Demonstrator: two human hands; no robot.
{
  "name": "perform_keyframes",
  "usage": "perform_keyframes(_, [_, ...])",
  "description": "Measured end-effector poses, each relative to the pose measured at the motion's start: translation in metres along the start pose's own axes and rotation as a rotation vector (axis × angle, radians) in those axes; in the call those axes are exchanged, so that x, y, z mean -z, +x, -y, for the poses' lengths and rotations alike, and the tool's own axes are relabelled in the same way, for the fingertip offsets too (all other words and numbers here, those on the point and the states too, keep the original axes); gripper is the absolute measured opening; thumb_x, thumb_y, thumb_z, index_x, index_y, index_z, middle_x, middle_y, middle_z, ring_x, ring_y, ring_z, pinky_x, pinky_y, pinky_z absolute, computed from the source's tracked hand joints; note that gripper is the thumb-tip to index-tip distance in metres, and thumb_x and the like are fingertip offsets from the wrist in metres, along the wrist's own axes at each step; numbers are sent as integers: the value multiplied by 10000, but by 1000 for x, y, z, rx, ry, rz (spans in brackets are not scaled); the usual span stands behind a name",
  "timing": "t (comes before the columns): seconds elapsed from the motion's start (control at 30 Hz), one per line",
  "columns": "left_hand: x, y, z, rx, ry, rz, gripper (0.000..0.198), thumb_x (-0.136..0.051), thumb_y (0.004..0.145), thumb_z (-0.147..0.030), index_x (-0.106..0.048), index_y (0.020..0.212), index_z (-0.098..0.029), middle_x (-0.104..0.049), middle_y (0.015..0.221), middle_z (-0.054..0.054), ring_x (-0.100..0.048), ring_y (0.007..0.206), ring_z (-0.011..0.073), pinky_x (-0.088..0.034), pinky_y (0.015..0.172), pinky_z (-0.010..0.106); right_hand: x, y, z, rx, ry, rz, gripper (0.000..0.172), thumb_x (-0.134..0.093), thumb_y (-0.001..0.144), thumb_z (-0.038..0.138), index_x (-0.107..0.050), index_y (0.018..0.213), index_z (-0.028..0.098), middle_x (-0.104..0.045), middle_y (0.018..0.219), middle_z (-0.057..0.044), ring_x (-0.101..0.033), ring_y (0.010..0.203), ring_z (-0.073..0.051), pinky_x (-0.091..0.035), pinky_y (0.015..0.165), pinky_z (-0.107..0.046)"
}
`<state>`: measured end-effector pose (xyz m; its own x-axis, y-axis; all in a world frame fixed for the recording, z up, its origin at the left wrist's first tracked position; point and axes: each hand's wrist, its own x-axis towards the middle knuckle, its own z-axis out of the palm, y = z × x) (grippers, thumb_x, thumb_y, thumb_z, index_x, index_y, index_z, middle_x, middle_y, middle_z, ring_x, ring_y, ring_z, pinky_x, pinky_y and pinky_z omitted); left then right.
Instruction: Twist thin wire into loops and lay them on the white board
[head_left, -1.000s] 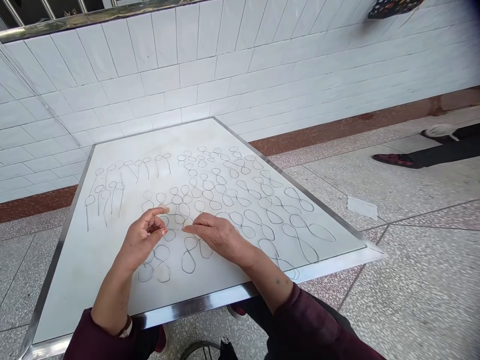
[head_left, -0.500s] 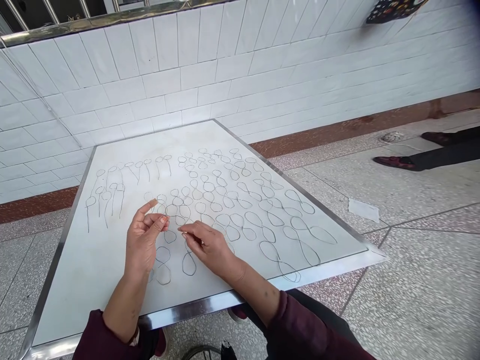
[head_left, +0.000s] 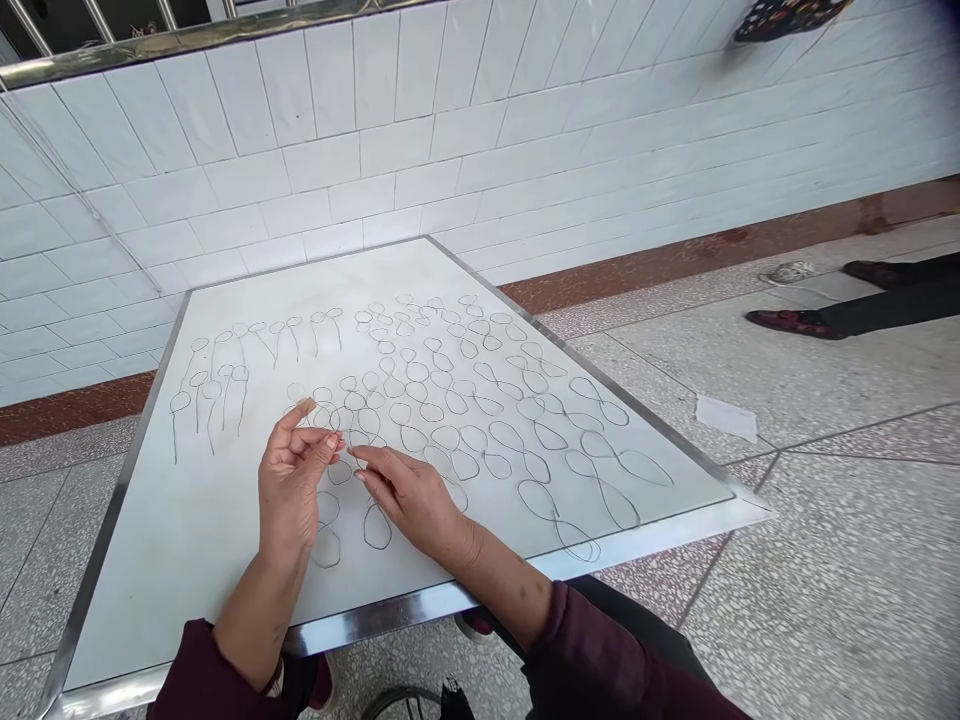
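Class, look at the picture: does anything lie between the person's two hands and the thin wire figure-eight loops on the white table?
Nothing visible does. The left hand and right hand are right at the thin wire figure-eight loops on the white metal-edged table.

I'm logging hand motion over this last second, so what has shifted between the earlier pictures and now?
The right hand slid left and a little toward the person, its fingertips closing on the left hand, which turned more upright; the two now nearly meet over a small wire loop. Whether either pinches wire is unclear. The figure-eight wire loops and single loops with tails on the white table stayed put.
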<state>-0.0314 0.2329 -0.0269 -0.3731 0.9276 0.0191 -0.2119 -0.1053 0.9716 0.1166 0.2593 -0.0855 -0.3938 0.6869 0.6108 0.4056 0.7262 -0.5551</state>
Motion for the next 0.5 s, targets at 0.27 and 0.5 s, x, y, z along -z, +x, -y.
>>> perform_keyframes(0.27, [-2, 0, 7, -7, -17, -45, 469, -760, 747, -263, -627, 1195, -225, -644, 733, -21, -642, 824, 150, -498, 790, 299, 0, -1, 0, 146, -288, 38, 304, -444, 988, 193, -543, 1274, 160, -632, 706, -6, -580, 610, -122, -407, 498, -238])
perform_keyframes(0.5, [-3, 1, 9, -55, -117, -151, 409, -756, 753, -246, -633, 1142, -219, -635, 748, -20, -651, 864, 166, -502, 772, 299, -3, -2, -1, 31, -125, 62, 235, -424, 994, 210, -594, 1156, 211, -668, 794, -30, -615, 683, -142, -470, 573, -252])
